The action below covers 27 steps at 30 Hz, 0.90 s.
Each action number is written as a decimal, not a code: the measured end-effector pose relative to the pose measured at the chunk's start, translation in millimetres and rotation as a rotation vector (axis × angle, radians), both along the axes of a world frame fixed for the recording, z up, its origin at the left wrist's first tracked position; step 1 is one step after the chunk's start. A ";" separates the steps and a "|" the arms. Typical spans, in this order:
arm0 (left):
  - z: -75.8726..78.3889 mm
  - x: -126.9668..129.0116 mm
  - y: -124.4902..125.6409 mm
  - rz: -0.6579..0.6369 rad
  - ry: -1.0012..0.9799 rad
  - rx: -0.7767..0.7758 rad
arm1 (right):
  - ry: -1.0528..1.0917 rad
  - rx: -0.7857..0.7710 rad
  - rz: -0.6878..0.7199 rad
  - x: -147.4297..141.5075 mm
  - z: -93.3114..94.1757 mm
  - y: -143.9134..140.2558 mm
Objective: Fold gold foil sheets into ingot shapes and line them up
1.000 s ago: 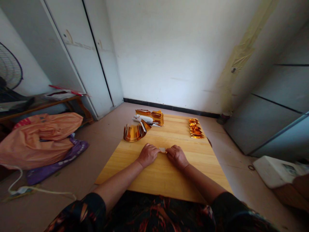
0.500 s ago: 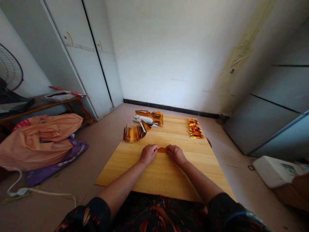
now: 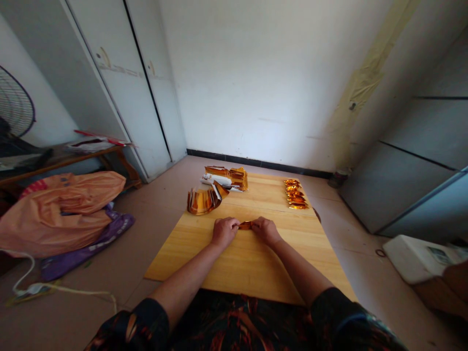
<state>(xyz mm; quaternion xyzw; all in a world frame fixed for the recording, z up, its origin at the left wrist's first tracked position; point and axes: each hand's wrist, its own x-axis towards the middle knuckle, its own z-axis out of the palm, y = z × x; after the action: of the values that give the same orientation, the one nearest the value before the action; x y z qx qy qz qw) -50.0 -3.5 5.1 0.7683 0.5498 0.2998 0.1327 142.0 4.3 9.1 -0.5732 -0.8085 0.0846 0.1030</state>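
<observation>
Here | hands (image 3: 224, 232) (image 3: 266, 230) pinch gold strip (image 3: 245, 225) (ends hidden by grip) | fan (image 3: 17, 105) cut off

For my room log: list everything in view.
Table: one, tan, centre
Strip: one, gold, between hands
Curved sheets: several, gold, table's left
Sheet pile: one, gold, behind curved sheets
Unclear object: one, white, beside pile
Foil pieces: several, gold, table's right
Cupboard: one, grey, back left
Furniture: one, grey, right
Fan: one, dark, far left
Bundle: one, peach, left
Bag: one, purple, by bundle
Cord: one, white, left floor
Box: one, white, right
Left hand: one, bare, on strip
Right hand: one, bare, on strip
</observation>
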 end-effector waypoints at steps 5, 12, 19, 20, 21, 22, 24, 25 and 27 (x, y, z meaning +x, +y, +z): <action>-1.9 2.1 0.4 0.021 -0.038 -0.030 | -0.037 -0.046 -0.042 -2.2 7.4 -0.3; -0.2 4.8 -0.7 0.055 -0.034 -0.047 | 0.076 -0.030 -0.120 -6.1 2.4 -0.5; 4.8 5.8 -3.8 0.086 -0.046 -0.109 | 0.124 0.007 -0.176 -8.5 -0.8 -3.0; 5.8 6.1 -4.5 0.089 -0.043 -0.112 | 0.133 0.014 -0.176 -8.6 -0.8 -3.6; 6.8 6.5 -5.2 0.090 -0.036 -0.113 | 0.141 0.020 -0.175 -8.8 -0.5 -4.3; 7.7 6.9 -5.7 0.086 -0.027 -0.111 | 0.148 0.023 -0.175 -9.0 -0.1 -5.0; 8.8 7.6 -6.3 0.069 -0.006 -0.102 | 0.153 0.029 -0.175 -9.6 0.9 -6.1; 8.9 7.9 -6.4 0.060 0.008 -0.098 | 0.152 0.034 -0.174 -9.8 1.3 -6.6; 7.8 8.1 -5.9 0.051 0.038 -0.093 | 0.148 0.051 -0.168 -10.1 1.1 -7.0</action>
<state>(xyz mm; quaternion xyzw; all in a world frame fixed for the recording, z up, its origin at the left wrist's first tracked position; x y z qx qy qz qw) -42.0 -9.4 12.9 0.7524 0.5851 0.2628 0.1501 131.9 -2.7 10.2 -0.6283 -0.7498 0.0971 0.1836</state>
